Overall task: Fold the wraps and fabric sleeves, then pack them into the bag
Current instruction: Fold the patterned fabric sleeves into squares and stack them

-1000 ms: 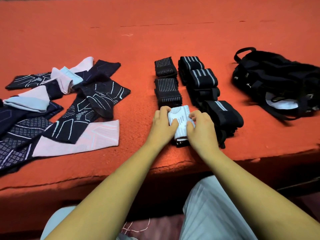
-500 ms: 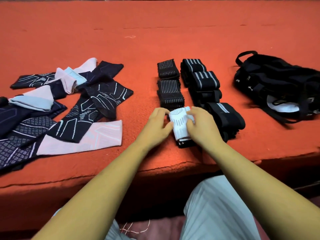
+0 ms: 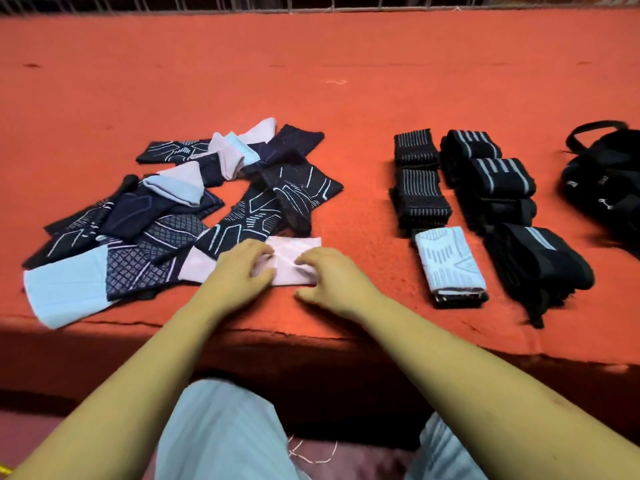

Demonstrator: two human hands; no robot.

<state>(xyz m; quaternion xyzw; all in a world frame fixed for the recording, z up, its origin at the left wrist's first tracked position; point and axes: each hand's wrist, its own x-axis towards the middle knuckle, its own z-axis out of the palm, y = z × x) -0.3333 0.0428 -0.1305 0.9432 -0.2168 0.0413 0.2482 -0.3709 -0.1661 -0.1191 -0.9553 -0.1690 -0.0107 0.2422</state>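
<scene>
A pale pink fabric sleeve (image 3: 294, 259) lies at the front of a loose heap of navy patterned and pale sleeves (image 3: 180, 209) on the red cloth. My left hand (image 3: 242, 271) and my right hand (image 3: 334, 277) rest on the pink sleeve's right end with fingers curled. They pinch the fabric, which wrinkles between them. To the right, a folded white sleeve (image 3: 450, 263) sits on a black piece at the front of a row of folded black striped wraps (image 3: 420, 192). A second row of rolled black wraps (image 3: 498, 178) runs beside it. The black bag (image 3: 604, 178) is at the far right, partly out of frame.
The red-covered table (image 3: 311, 81) stretches far back to a metal grille. Its front edge runs just below my hands. My knees in light trousers are under the edge.
Both hands let go of the folded white sleeve, left it in the wrap row, and moved left onto the pink sleeve. The camera swung left, pushing the bag toward the edge.
</scene>
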